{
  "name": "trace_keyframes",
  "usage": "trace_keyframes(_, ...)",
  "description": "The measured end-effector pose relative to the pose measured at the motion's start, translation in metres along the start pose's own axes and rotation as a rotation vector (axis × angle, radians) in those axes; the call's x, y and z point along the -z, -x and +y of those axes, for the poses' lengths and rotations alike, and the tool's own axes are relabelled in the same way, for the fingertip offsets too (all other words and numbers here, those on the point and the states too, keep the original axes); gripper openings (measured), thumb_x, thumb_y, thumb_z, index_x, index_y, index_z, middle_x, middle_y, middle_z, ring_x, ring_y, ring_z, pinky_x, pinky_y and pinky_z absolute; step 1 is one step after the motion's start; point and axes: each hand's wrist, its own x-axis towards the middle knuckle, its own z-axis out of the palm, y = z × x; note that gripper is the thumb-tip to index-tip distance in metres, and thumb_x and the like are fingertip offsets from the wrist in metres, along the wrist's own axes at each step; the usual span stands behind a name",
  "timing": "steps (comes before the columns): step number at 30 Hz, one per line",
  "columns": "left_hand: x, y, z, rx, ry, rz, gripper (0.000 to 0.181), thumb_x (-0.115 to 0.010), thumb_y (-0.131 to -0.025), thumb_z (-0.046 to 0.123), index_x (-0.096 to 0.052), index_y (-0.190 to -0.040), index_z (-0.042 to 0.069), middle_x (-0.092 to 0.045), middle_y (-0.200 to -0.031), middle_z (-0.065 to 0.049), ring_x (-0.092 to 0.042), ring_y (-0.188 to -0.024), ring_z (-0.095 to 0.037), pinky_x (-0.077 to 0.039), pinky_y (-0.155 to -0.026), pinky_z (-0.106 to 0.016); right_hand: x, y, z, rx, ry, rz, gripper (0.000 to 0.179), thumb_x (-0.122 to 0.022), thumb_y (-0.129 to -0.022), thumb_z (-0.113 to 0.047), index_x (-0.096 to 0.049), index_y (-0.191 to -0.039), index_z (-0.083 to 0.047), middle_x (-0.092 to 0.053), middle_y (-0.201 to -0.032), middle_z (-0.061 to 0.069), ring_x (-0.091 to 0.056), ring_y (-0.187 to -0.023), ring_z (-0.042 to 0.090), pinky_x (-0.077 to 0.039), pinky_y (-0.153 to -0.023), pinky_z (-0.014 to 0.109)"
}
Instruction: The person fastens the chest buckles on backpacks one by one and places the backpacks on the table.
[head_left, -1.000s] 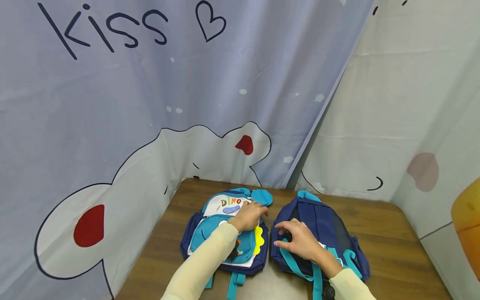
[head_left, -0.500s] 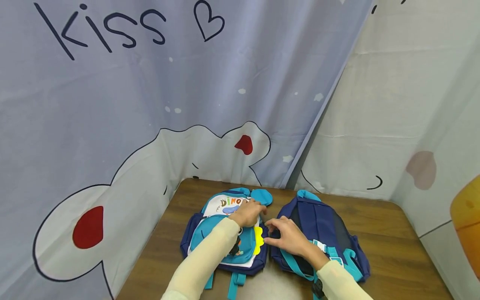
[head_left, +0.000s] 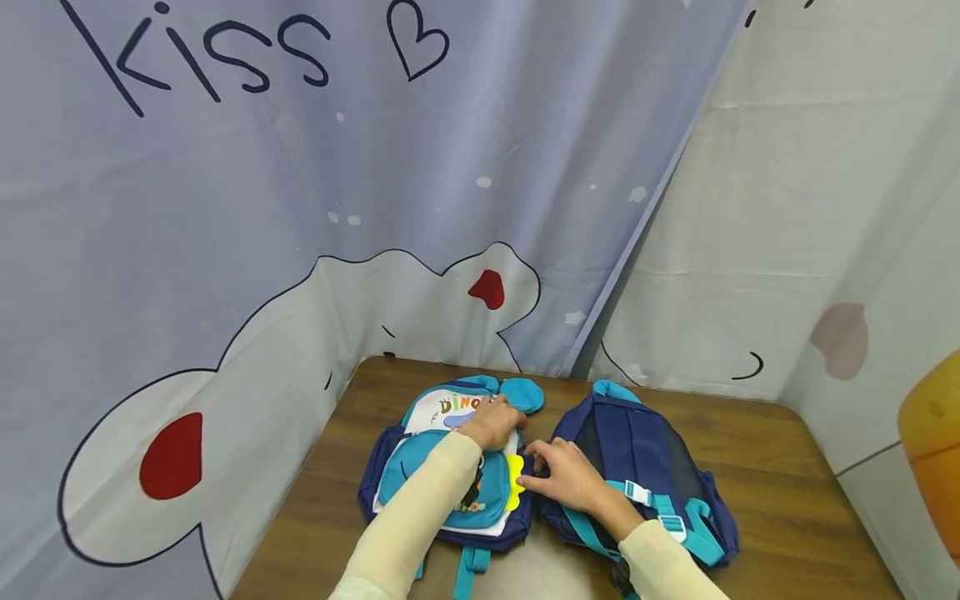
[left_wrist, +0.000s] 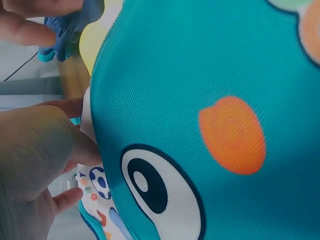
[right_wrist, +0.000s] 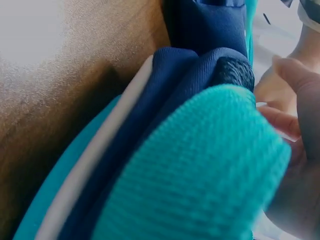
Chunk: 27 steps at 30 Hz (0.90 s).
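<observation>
A dinosaur backpack (head_left: 483, 487), teal, white and navy with a yellow crest, lies front up on the left of the table. My left hand (head_left: 491, 423) rests on its upper right side. In the left wrist view my left hand's fingers (left_wrist: 65, 200) are at the edge of the teal pocket (left_wrist: 160, 95); I cannot tell whether they pinch anything. My right hand (head_left: 572, 477) reaches over a second, navy backpack (head_left: 630, 433). Its thumb and forefinger are spread apart beside the yellow crest (head_left: 514, 483). In the right wrist view a teal strap (right_wrist: 200, 165) stands before this hand.
Both backpacks lie side by side on a brown wooden table (head_left: 780, 467). A round teal piece (head_left: 523, 395) sticks out at the dinosaur backpack's top right. White buckles (head_left: 671, 525) sit on the navy backpack's straps. A printed curtain (head_left: 420, 167) hangs behind the table.
My right hand has moved left, from above the navy backpack to the dinosaur backpack's right edge. My left hand has shifted slightly left and stays on the same backpack.
</observation>
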Motion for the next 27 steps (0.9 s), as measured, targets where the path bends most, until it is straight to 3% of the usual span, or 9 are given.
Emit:
trace_keyframes(6,0.001,0.0,0.0,0.013,-0.072,-0.046,0.032,-0.07,-0.101,0.017,-0.077,-0.126,0.034,-0.073,-0.131,0.005,-0.055,-0.128,-0.023,-0.043,-0.115,-0.054,-0.013,-0.002,-0.007,-0.067,0.086,-0.045,0.061,-0.079,-0.09,-0.058,-0.071,-0.126,-0.01,-0.065,-0.082,-0.007,-0.056,-0.085,0.016,-0.039,-0.083,0.043)
trace_keyframes(10,0.003,-0.001,0.001,0.021,-0.116,-0.06,0.031,-0.069,-0.102,0.02,-0.077,-0.127,0.035,-0.071,-0.134,0.003,-0.054,-0.13,-0.023,-0.042,-0.115,-0.053,-0.023,-0.004,-0.013,-0.161,0.103,-0.069,0.084,-0.075,-0.087,-0.069,-0.063,-0.14,-0.004,-0.076,-0.107,0.004,-0.065,-0.108,0.029,-0.039,-0.089,0.051)
trace_keyframes(13,0.003,-0.002,0.0,0.018,-0.119,-0.063,0.031,-0.068,-0.102,0.021,-0.076,-0.129,0.035,-0.07,-0.136,0.003,-0.053,-0.132,-0.023,-0.041,-0.116,-0.053,-0.028,-0.007,-0.015,-0.221,0.099,-0.072,0.096,-0.075,-0.084,-0.073,-0.058,-0.145,-0.002,-0.075,-0.124,0.013,-0.064,-0.119,0.035,-0.038,-0.093,0.057)
trace_keyframes(19,0.0,-0.004,-0.004,-0.004,-0.104,-0.05,0.031,-0.067,-0.103,0.021,-0.075,-0.13,0.034,-0.07,-0.135,0.004,-0.053,-0.129,-0.022,-0.042,-0.114,-0.053,-0.029,-0.016,-0.014,-0.303,0.035,-0.086,0.103,-0.083,-0.076,-0.071,-0.058,-0.144,0.002,-0.074,-0.126,0.017,-0.069,-0.113,0.036,-0.037,-0.097,0.063)
trace_keyframes(27,-0.008,-0.008,-0.006,-0.017,-0.115,-0.022,0.028,-0.068,-0.102,0.023,-0.075,-0.126,0.034,-0.071,-0.133,0.005,-0.054,-0.127,-0.022,-0.042,-0.114,-0.054,-0.026,-0.024,-0.013,-0.352,-0.046,-0.087,0.096,-0.094,-0.069,-0.061,-0.064,-0.135,0.002,-0.077,-0.118,0.011,-0.07,-0.101,0.031,-0.037,-0.091,0.061)
